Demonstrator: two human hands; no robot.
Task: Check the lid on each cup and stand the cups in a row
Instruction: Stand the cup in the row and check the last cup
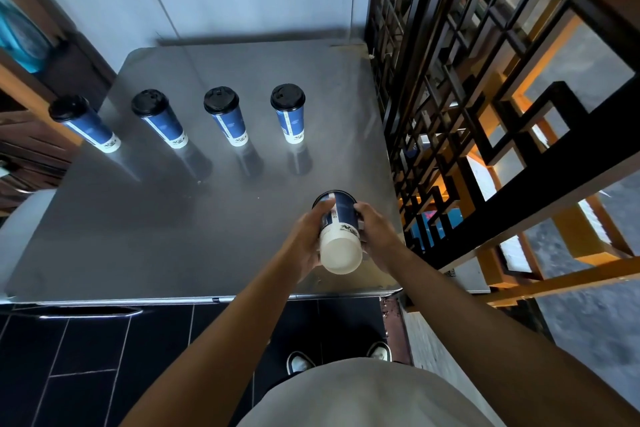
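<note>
Both hands wrap the fifth cup [340, 231], left hand [306, 239] and right hand [375, 230] curled round its sides above the table's [173, 236] near right corner. It's tipped, pale base towards the person and lid end away. The row of four cups [221, 116] stands farther back and leftward, so the open spot lies beyond the rightmost.

Both bare forearms extend forward from the lower frame and converge at lower centre. The left hand [304, 239] and right hand [375, 227] are raised, palms facing inward, fingers curled around opposite sides of one cup [339, 236] between them.
</note>
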